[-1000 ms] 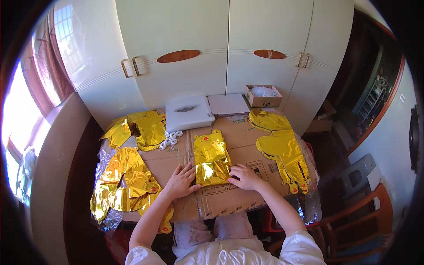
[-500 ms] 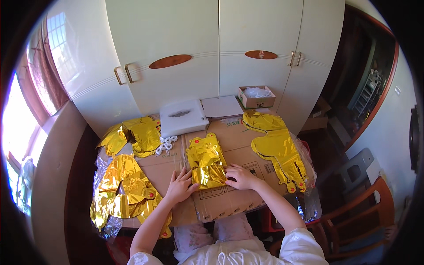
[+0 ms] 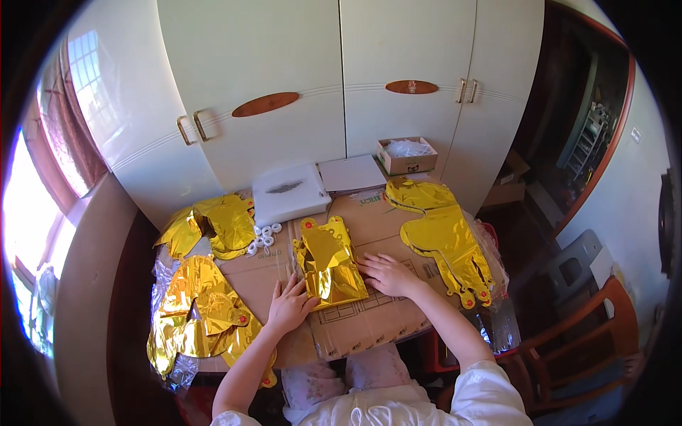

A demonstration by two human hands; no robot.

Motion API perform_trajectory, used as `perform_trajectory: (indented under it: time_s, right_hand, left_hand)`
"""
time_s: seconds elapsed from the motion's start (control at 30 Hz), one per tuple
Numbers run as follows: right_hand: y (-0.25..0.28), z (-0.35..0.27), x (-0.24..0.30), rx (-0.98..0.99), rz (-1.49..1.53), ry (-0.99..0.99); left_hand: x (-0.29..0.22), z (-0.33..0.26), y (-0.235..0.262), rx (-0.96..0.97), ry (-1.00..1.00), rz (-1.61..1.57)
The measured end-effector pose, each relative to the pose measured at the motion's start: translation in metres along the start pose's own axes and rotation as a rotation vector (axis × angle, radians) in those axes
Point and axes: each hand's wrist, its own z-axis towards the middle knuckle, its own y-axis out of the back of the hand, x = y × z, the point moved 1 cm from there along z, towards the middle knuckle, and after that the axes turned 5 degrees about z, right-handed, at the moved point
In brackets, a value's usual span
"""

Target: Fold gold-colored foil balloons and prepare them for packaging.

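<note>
Foil [image 3: 329, 264], gold and creased (mirror-bright), lies between left hand [image 3: 289, 305] and right hand [image 3: 388, 275], both loosely spread.

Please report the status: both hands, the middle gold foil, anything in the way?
Left hand open, at left edge of foil. Right hand open, at right edge. Foil lies on cardboard, between hands. No obstruction seen; white rings apart, farther back.
</note>
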Motion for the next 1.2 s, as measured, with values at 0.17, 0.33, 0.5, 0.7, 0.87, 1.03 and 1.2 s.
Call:
perform_trajectory:
  time_s: [0.17,0.33,0.5,0.7,0.87,1.03,1.2]
  right_hand:
    - [-0.004,0.004,0.000,0.002,-0.048,0.046]
    - [-0.001,0.008,0.004,0.024,-0.078,0.086]
    - [0.001,0.013,0.011,0.029,-0.025,0.039]
    - [-0.008,0.009,0.001,0.022,-0.025,0.015]
    - [0.004,0.017,0.013,0.040,-0.048,-0.027]
    - [-0.003,0.014,0.007,0.069,-0.096,0.019]
    - [-0.004,0.013,0.009,0.022,-0.078,0.029]
  left_hand:
    - [-0.001,0.001,-0.001,0.005,0.001,0.022]
    - [0.000,0.001,-0.005,-0.049,-0.011,0.000]
    - [0.001,0.001,-0.007,-0.089,-0.023,-0.011]
    - [-0.002,0.005,-0.008,-0.116,-0.062,-0.006]
    - [0.000,0.002,-0.008,-0.107,-0.051,0.000]
    - [-0.003,0.005,-0.007,-0.113,-0.040,-0.019]
    - [-0.003,0.007,-0.010,-0.131,-0.029,-0.006]
